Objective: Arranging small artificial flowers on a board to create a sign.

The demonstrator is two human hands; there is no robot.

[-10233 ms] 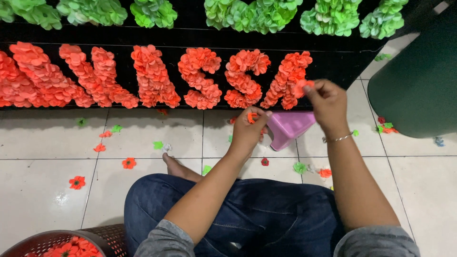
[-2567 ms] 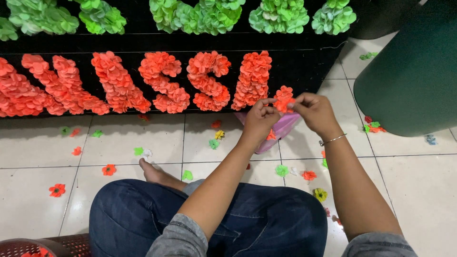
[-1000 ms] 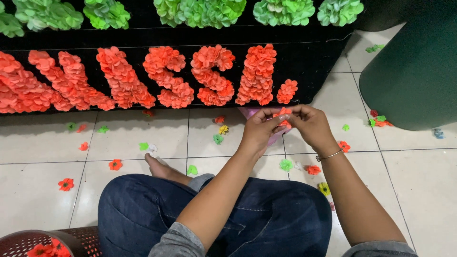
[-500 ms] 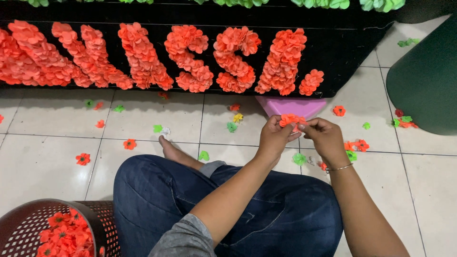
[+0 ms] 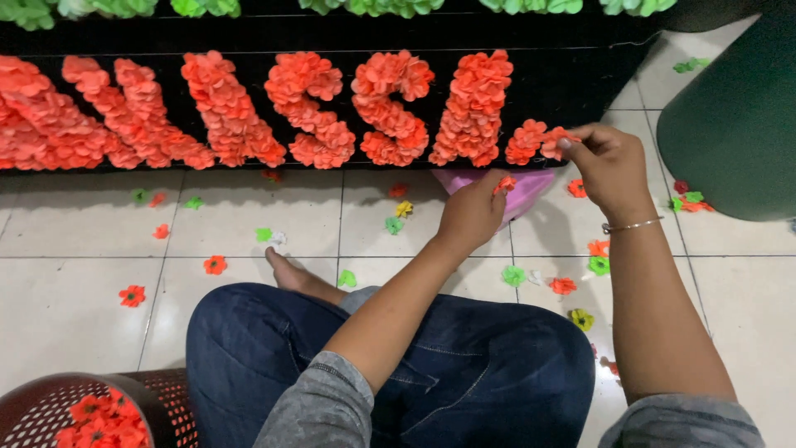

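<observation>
The person sat cross-legged on the white tiled floor [image 5: 75,307], facing a black display board [image 5: 572,79] that lay along the floor in front of them. Large shapes built up of orange paper flowers [image 5: 390,108] ran across the board, with a row of green paper flowers [image 5: 373,7] along its far edge.

The right hand [image 5: 609,166] was raised to the board's near right end. Its thumb and fingertips were pinched together on a small orange paper flower [image 5: 562,137], holding it against a little cluster of orange flowers [image 5: 526,143] at the end of the row. A thin bracelet [image 5: 630,226] circled that wrist.

The left hand [image 5: 473,211] hovered lower, just in front of the board's edge, and its fingertips were closed on a second orange paper flower [image 5: 504,184]. Directly beneath and behind that hand a pink plastic container [image 5: 531,191] rested on the floor, partly tucked under the board.

Loose paper flowers in orange, green and yellow were scattered over the tiles, most thickly near the person's right knee. A bare foot [image 5: 290,274] showed beside the blue jeans [image 5: 464,373]. At the lower left corner stood a dark red mesh basket [image 5: 166,406] holding more orange flowers. A dark green bin [image 5: 738,124] stood at the right.
</observation>
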